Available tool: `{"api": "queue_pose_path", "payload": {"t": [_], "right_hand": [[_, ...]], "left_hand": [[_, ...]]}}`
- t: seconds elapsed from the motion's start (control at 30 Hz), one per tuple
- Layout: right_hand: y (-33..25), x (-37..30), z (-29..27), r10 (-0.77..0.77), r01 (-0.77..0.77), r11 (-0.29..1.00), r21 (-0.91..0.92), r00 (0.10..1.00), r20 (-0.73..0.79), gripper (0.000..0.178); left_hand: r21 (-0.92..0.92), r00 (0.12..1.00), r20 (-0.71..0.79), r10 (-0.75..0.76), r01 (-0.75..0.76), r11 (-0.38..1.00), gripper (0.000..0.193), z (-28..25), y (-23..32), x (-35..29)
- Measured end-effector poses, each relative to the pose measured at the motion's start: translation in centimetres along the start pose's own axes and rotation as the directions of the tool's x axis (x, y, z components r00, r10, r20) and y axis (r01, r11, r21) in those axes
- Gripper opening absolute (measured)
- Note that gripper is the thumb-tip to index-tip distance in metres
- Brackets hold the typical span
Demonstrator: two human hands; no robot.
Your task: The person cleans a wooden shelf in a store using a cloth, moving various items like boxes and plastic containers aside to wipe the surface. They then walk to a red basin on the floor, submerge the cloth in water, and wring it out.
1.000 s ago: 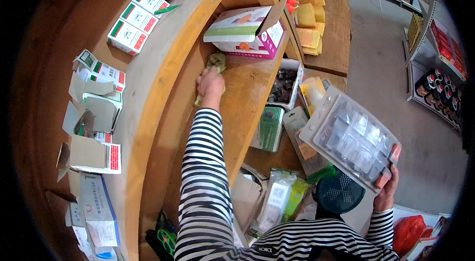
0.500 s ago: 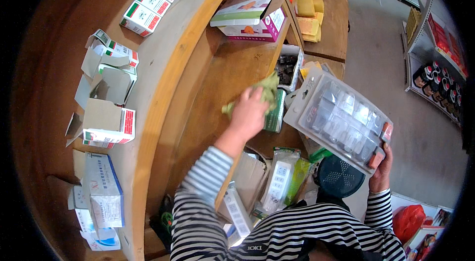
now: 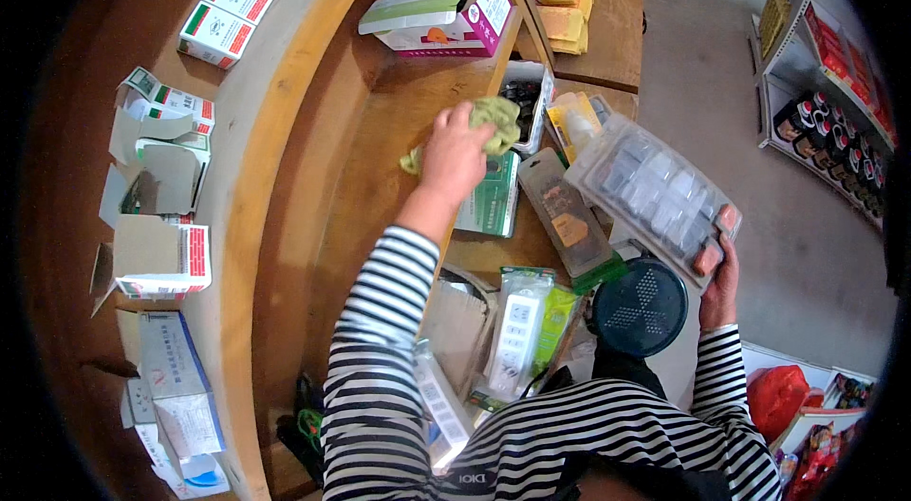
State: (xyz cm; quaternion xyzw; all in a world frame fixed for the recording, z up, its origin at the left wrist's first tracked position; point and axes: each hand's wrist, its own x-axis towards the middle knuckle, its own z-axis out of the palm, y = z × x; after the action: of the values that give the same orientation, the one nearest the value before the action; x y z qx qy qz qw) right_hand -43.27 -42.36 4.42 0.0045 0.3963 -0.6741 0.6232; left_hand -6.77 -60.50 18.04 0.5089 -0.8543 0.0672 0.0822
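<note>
My left hand (image 3: 454, 155) is closed on a crumpled yellow-green cloth (image 3: 495, 121), over the wooden shelf (image 3: 380, 136). Just beyond its wrist lies a green and white box (image 3: 492, 202). On the right, my right hand (image 3: 723, 285) grips the lower corner of a clear plastic blister pack (image 3: 655, 183), which is tilted and has rows of compartments and orange-red pieces at one end. A long clear package with a green end (image 3: 567, 216) lies between my hands. Next to the cloth stands a white tray of small dark parts (image 3: 545, 112).
An open purple and white carton (image 3: 446, 12) sits deeper on the shelf. White power strips (image 3: 517, 335) lie near my body, beside a round black perforated seat (image 3: 641, 306). Opened small boxes (image 3: 161, 254) line the left shelf. Yellow packs (image 3: 562, 22) are stacked beyond.
My left hand and the cloth have shifted a little left and up the shelf. The blister pack has moved slightly right, uncovering the long package. The whole view has shifted too.
</note>
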Motion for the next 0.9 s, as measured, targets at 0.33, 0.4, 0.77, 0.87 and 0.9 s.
{"api": "queue_pose_path", "payload": {"t": [0.33, 0.4, 0.77, 0.87, 0.9], "right_hand": [[1.5, 7.0, 3.4, -0.117, 0.114, 0.99, 0.086, 0.993, 0.03, 0.04], [2.2, 6.8, 2.2, -0.098, 0.101, 0.995, -0.026, 0.992, 0.081, 0.039], [8.3, 6.4, 12.7, 0.222, -0.11, 0.93, -0.35, 0.928, 0.298, 0.04], [11.7, 8.2, 13.8, 0.298, -0.171, 0.909, -0.379, 0.903, 0.309, 0.037], [12.6, 8.5, 14.1, 0.321, -0.184, 0.9, -0.396, 0.894, 0.314, 0.038]], "left_hand": [[-0.063, 0.984, -0.174, 0.025, -0.037, 0.997, 0.036, 2.0, -0.8, 2.6], [-0.056, 0.983, -0.184, 0.022, -0.032, 0.998, 0.036, 2.1, -0.9, 2.5], [-0.069, 0.984, -0.177, -0.013, 0.001, 0.998, 0.035, 2.0, -1.0, 2.6], [-0.094, 0.983, -0.184, -0.02, 0.003, 0.996, 0.038, 1.7, -0.7, 2.6], [-0.092, 0.983, -0.183, -0.023, 0.006, 0.996, 0.038, 1.6, -0.7, 2.6]]}}
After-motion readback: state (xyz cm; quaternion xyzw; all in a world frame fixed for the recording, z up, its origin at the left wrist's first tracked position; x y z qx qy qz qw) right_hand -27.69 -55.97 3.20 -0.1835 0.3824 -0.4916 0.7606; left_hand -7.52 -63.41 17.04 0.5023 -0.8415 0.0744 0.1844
